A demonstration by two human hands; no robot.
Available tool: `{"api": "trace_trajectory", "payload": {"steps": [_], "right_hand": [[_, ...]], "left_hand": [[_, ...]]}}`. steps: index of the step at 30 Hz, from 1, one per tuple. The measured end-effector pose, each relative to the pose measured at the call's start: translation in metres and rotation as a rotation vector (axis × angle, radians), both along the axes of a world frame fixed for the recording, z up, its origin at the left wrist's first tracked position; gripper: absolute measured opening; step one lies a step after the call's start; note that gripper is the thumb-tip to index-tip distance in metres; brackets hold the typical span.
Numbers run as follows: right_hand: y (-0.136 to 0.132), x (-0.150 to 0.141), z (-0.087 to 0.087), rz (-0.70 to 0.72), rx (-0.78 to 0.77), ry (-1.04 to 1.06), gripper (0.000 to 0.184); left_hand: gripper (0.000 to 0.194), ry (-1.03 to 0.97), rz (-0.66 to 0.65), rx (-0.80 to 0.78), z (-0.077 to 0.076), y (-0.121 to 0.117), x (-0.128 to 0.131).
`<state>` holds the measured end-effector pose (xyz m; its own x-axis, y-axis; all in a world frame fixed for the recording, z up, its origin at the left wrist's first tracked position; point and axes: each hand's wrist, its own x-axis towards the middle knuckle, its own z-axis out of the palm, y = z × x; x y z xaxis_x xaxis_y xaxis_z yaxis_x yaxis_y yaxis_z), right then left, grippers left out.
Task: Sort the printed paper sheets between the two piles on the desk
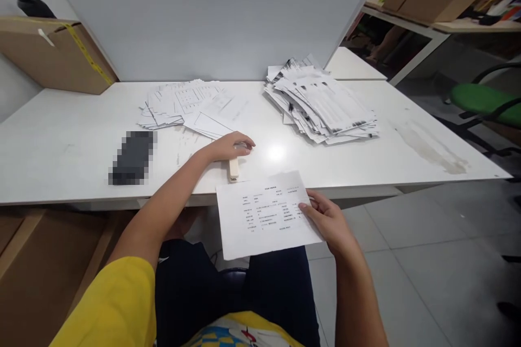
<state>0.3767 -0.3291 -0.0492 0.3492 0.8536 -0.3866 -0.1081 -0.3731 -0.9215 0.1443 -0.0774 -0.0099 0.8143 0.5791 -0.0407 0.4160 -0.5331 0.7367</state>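
Note:
My right hand [329,221] pinches the right edge of a printed sheet of paper [260,241], thumb on top. The sheet is tilted in front of the table's near edge, over my lap, with rows of small text facing up. On the table, my left hand [231,146] has its fingers curled over a small cream stapler [233,169]. The stapler's front end sticks out toward me, and the rest is hidden under the hand. Just beyond that hand lies a loose spread of printed papers [193,100].
A thick, uneven stack of papers [321,100] sits at the table's back right. A blurred-out dark object [133,157] lies on the left. A cardboard box [52,57] leans at the back left, by a grey partition [211,16]. A green chair [486,103] stands at right.

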Motion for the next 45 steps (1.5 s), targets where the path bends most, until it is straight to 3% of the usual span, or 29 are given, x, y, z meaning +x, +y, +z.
{"api": "trace_trajectory", "payload": {"steps": [6,15,19,23,27,30,34,38,42,45], "right_hand": [[-0.002,0.008,-0.001,-0.057,0.011,0.022,0.054],[-0.017,0.030,-0.023,-0.137,0.098,0.008,0.055],[-0.015,0.030,-0.027,-0.109,0.134,-0.015,0.054],[-0.007,0.022,-0.028,-0.108,0.173,-0.021,0.053],[0.000,0.015,-0.026,-0.092,0.205,-0.061,0.052],[0.002,0.017,-0.024,-0.104,0.241,-0.083,0.054],[0.001,0.021,-0.021,-0.098,0.239,-0.080,0.056],[-0.002,0.021,-0.015,-0.073,0.235,-0.029,0.054],[-0.005,0.016,-0.009,-0.021,0.235,0.024,0.056],[-0.008,0.013,-0.010,0.010,0.212,0.025,0.058]], "left_hand": [[0.036,-0.001,-0.032,0.002,-0.001,0.001,0.001],[0.036,-0.085,-0.004,-0.066,-0.002,0.002,0.008],[0.032,-0.245,0.104,-0.066,-0.006,-0.004,0.007],[0.029,-0.360,0.231,0.116,-0.013,-0.025,0.000],[0.029,-0.217,0.213,0.275,-0.020,-0.049,-0.005],[0.038,-0.091,0.184,0.272,-0.019,-0.057,-0.004],[0.042,0.035,0.133,0.199,-0.009,-0.055,-0.005],[0.040,0.171,0.041,0.232,-0.003,-0.048,-0.007],[0.044,0.207,0.049,0.246,-0.004,-0.048,-0.008],[0.049,0.123,0.108,0.250,-0.009,-0.052,-0.009]]}}
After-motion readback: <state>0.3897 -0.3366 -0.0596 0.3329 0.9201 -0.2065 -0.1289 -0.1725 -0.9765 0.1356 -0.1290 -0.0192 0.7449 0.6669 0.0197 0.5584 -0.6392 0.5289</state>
